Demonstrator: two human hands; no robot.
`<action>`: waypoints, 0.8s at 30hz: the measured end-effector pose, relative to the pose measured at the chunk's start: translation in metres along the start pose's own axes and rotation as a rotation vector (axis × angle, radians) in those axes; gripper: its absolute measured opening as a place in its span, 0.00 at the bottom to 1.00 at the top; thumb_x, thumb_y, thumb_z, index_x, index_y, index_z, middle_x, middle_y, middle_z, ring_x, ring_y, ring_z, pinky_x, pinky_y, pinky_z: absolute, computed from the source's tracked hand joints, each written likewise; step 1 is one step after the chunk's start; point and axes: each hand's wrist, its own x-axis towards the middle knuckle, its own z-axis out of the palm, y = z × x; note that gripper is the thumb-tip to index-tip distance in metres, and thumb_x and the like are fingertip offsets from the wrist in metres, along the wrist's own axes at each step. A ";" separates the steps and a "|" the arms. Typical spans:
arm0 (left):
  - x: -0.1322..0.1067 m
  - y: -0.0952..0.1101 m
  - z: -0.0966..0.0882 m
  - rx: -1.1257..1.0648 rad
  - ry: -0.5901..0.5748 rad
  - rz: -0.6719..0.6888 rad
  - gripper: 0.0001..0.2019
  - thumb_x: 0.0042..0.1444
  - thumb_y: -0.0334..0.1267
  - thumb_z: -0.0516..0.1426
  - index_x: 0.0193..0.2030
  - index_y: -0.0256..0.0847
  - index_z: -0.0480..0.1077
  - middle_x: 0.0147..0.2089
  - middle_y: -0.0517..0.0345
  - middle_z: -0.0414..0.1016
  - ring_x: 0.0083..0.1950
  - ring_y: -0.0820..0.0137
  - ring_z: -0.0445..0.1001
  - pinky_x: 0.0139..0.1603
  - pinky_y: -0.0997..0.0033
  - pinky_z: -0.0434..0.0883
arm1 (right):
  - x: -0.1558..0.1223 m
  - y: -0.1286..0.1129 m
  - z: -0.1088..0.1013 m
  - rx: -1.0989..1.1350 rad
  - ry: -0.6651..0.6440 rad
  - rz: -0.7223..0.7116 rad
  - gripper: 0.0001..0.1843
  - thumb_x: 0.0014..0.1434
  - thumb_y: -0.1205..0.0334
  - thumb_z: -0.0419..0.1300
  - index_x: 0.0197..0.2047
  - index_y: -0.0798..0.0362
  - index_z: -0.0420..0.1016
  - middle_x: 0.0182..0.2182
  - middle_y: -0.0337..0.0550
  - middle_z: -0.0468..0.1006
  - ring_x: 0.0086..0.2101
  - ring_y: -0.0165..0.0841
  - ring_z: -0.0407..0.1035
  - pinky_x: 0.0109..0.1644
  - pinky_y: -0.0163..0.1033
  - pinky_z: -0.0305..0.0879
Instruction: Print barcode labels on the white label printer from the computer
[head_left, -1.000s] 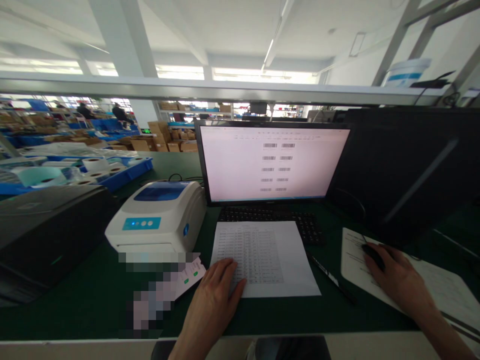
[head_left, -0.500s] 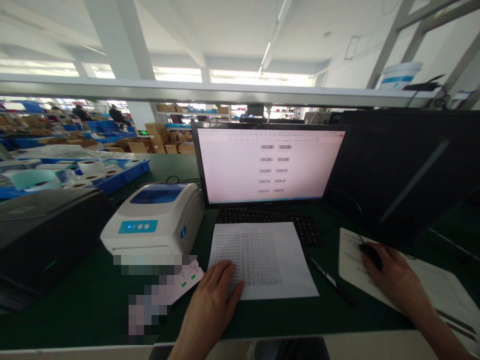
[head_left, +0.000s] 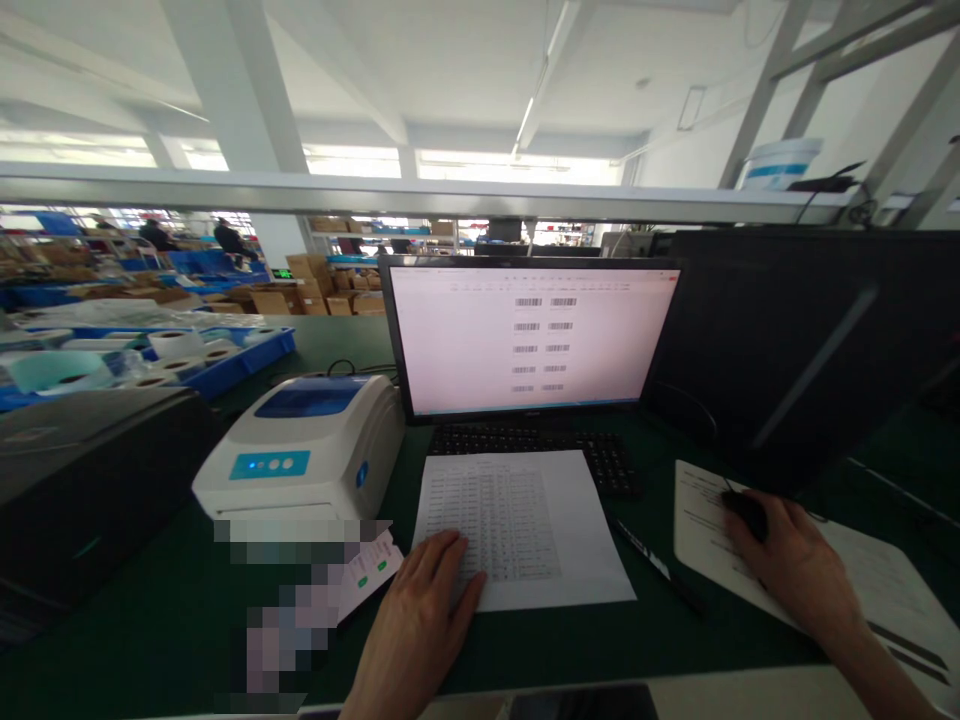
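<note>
My left hand (head_left: 420, 615) lies flat on the lower left corner of a printed sheet of paper (head_left: 589, 545), fingers stretched out and thumb apart. The sheet carries a table of small text and covers part of a black keyboard (head_left: 613, 465). On the right, my right hand (head_left: 802, 570) is wrapped over a black computer mouse (head_left: 746, 515), which rests on a pale mouse pad (head_left: 697, 540) with printing. Between the hands lies a black marker pen (head_left: 652, 560). Behind the keyboard, a monitor (head_left: 457, 345) displays two columns of barcodes.
A white label printer (head_left: 322, 435) stands left of the sheet, with a partly blurred label strip (head_left: 371, 575) before it. Further left are a black machine (head_left: 97, 470) and a blue tray (head_left: 251, 365) of label rolls. A dark panel (head_left: 795, 340) rises at right; a shelf (head_left: 450, 195) crosses above.
The view has shifted slightly, so most things sit a little lower and further left. Both hands keep their places on the sheet and the mouse; the screen looks the same.
</note>
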 end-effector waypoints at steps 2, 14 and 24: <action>0.000 -0.001 0.000 -0.003 -0.005 -0.004 0.14 0.80 0.44 0.59 0.65 0.43 0.77 0.61 0.43 0.87 0.60 0.49 0.90 0.60 0.43 0.91 | 0.001 0.001 0.001 0.001 -0.017 -0.006 0.41 0.72 0.33 0.45 0.67 0.57 0.77 0.63 0.69 0.79 0.53 0.63 0.82 0.54 0.68 0.83; 0.001 -0.004 0.000 0.024 0.026 0.036 0.16 0.82 0.48 0.56 0.65 0.43 0.77 0.60 0.44 0.87 0.58 0.51 0.91 0.57 0.46 0.92 | 0.002 0.006 0.009 -0.010 0.009 -0.052 0.39 0.74 0.37 0.46 0.69 0.55 0.79 0.65 0.65 0.81 0.57 0.62 0.82 0.58 0.66 0.84; -0.001 -0.005 0.002 0.024 0.015 0.020 0.16 0.82 0.49 0.56 0.65 0.44 0.79 0.61 0.43 0.88 0.59 0.50 0.91 0.58 0.46 0.92 | 0.002 0.009 0.015 0.030 0.029 -0.088 0.36 0.73 0.38 0.48 0.66 0.53 0.81 0.65 0.63 0.82 0.53 0.58 0.84 0.57 0.64 0.85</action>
